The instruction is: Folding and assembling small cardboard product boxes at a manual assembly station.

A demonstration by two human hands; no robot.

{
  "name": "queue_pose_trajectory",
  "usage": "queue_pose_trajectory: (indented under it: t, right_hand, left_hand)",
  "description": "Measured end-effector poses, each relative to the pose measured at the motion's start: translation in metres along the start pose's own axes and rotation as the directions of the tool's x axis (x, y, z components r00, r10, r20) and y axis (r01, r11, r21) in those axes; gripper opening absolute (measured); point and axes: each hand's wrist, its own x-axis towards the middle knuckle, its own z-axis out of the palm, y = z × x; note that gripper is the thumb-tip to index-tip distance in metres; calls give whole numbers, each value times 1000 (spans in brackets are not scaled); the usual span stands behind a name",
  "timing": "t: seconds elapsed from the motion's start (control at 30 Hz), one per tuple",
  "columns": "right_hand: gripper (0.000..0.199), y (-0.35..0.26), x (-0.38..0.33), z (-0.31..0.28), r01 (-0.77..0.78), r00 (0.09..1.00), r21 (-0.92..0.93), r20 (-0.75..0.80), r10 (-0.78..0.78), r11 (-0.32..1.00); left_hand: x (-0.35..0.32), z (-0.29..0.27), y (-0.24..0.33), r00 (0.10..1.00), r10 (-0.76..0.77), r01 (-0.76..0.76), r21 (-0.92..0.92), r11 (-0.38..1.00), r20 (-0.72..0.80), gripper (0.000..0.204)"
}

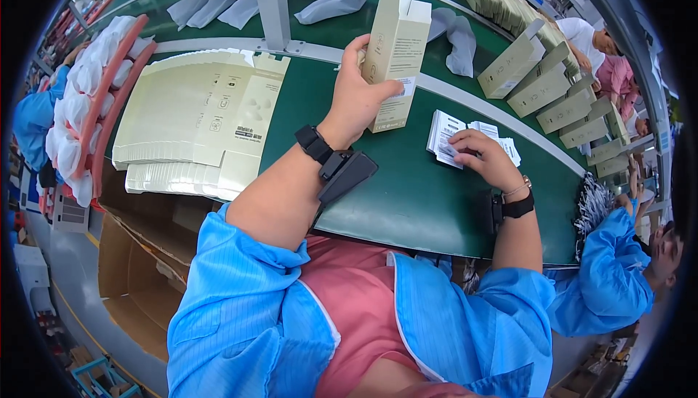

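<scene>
My left hand (356, 96) is wrapped round an upright beige cardboard box (400, 49), its top flap standing up. The thumb presses near a white label (407, 87) on the box's printed side. To the right, my right hand (486, 157) has its fingertips curled at the edge of a stack of small white printed leaflets (440, 127), thumb and forefinger pinched on the paper. More leaflets (502, 143) lie beside that stack on the green table (385, 194).
Flattened beige cartons (182, 122) are stacked at left, beside a pink rack with white bags (76, 114). Milky pouches (334, 3) lie on the belt behind. Standing boxes (509, 67) line the right, near co-workers. An open brown carton (131, 282) sits below left.
</scene>
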Motion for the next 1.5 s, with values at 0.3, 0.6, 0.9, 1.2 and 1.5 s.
queue_pose_trajectory:
  t: [0.3, 0.6, 0.9, 1.2, 1.5]
  right_hand:
    - [16, -9, 18, -12, -11, 992, 68, 125, 2, 998]
    - [26, -52, 41, -66, 305, 558, -249, -735, -384, 919]
    - [11, -79, 86, -59, 202, 701, -642, -432, -567, 740]
    - [18, 39, 111, -98, -146, 649, -436, -720, -246, 888]
    - [31, 38, 138, -61, -189, 387, -467, -844, -371, 864]
  left_hand:
    - [0, -2, -2, 998, -38, 36, 46, 998, 48, 81]
    - [-4, 2, 0, 984, 19, -52, 181, 982, 179, 79]
    - [-9, 8, -1, 955, 247, -296, 480, 826, 165, 73]
    - [-13, 9, -3, 941, 312, -314, 679, 663, 130, 53]
    - [-7, 3, -7, 928, 324, -344, 765, 545, 186, 37]
